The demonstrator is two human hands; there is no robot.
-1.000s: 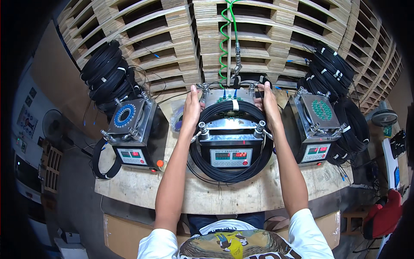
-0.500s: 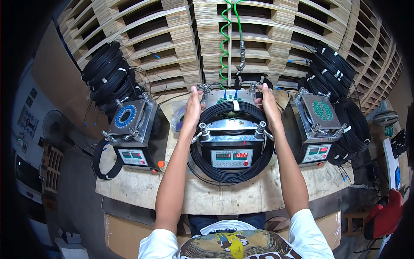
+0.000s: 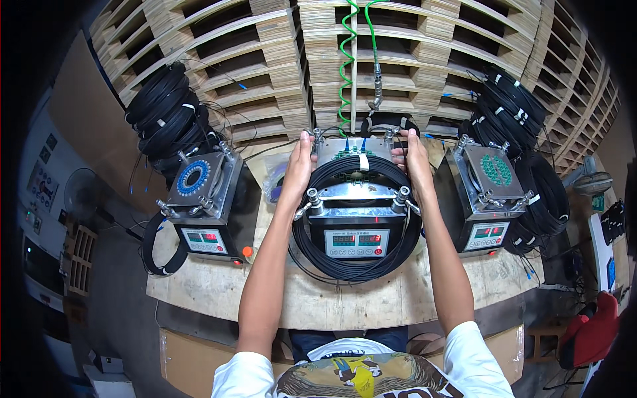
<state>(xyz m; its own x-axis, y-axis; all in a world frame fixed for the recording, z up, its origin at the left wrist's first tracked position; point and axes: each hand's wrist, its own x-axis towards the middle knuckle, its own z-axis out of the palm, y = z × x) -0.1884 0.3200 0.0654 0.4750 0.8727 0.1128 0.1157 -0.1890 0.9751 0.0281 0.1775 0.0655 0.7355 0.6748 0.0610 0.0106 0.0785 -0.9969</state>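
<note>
My left hand (image 3: 300,167) is at the far left corner of the middle polishing machine (image 3: 356,242), beside its metal plate. My right hand (image 3: 416,163) mirrors it at the far right corner. On both, the fingers look stretched and apart, pointing away and inward near the far corner posts; some fingertips are hidden behind the plate's edge. A coil of black cable (image 3: 352,282) hangs around the front of this machine, its upper loop lying over the metal plate (image 3: 352,192). Green connector holders (image 3: 348,154) with blue-tipped cables stand on the plate.
Similar machines stand at left (image 3: 202,239) and right (image 3: 490,233), with blue and green rings of holders on top. Stacked black cable coils (image 3: 159,116) rise behind the left one, and more coils (image 3: 511,106) at right. A green air hose (image 3: 375,46) hangs before wooden pallets (image 3: 259,73).
The digits on the middle machine's display have changed. The air nozzle has swung slightly right. Both hands have shifted only a little at the same corners.
</note>
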